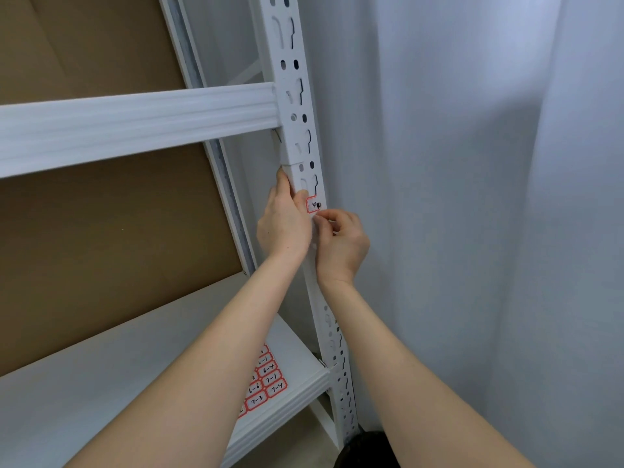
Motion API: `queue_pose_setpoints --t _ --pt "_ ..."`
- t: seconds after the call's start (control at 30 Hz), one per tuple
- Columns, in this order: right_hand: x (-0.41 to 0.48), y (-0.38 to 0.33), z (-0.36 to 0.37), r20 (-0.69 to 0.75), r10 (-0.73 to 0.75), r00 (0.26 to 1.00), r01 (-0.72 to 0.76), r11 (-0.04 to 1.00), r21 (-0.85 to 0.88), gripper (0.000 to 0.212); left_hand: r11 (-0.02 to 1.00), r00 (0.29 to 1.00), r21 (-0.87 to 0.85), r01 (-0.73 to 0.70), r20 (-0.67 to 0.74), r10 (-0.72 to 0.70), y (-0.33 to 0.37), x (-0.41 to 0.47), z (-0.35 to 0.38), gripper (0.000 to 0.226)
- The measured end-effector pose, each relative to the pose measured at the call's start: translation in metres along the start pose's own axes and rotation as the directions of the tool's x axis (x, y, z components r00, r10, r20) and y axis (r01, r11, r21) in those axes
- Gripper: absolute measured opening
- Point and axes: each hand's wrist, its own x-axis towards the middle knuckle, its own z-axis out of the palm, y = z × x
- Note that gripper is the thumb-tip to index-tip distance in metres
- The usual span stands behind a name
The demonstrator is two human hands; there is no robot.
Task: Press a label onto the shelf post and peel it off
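A white slotted upright post (297, 96) of a metal shelving rack runs down the middle of the view. A small red-bordered label (313, 205) with black handwriting is stuck on its front face. My left hand (282, 221) grips the post's left edge beside the label, thumb pointing up along it. My right hand (341, 246) is just below the label with curled fingers, its thumb and forefinger pinched together at the label's lower edge. What they pinch is too small to make out.
A sheet of red-bordered numbered labels (266, 378) lies on the lower white shelf (101, 376), partly under my left forearm. A white crossbeam (135, 123) spans above. Brown backing board (101, 231) is behind. A white curtain (472, 197) hangs right.
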Motion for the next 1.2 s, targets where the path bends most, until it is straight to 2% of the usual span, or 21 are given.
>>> queue_pose_setpoints --t 0.13,0.33,0.5,0.7,0.87,1.0,1.2 --pt "0.005 -0.002 -0.002 0.013 0.134 0.991 -0.135 0.984 0.118 0.009 1.0 1.0 -0.016 -0.005 0.013 0.005 0.0 0.0 -0.002 0.041" --pt "0.005 -0.003 0.001 -0.012 0.167 0.986 -0.164 0.977 0.135 0.01 1.0 1.0 -0.027 -0.005 0.01 0.005 -0.002 0.001 -0.001 0.042" --pt "0.004 -0.004 -0.003 0.023 0.092 0.996 -0.093 0.994 0.058 0.008 1.0 1.0 -0.005 -0.005 0.005 0.005 -0.002 0.002 0.0 0.041" --pt "0.008 -0.005 -0.002 0.022 0.2 0.98 -0.201 0.972 0.123 0.011 1.0 1.0 -0.021 -0.004 0.017 0.004 -0.001 0.0 -0.002 0.04" --pt "0.007 -0.006 -0.006 0.071 0.134 0.988 -0.138 0.989 0.045 0.009 1.0 1.0 -0.006 0.006 0.011 -0.005 -0.002 0.002 -0.001 0.04" --pt "0.01 -0.008 -0.007 0.082 0.153 0.985 -0.159 0.985 0.066 0.012 1.0 1.0 -0.016 -0.016 0.019 0.016 -0.002 0.0 -0.002 0.042" --pt "0.008 -0.009 -0.01 0.106 0.083 0.991 -0.084 0.996 0.01 0.011 1.0 1.0 -0.007 -0.024 0.007 0.024 -0.003 0.002 -0.001 0.042"
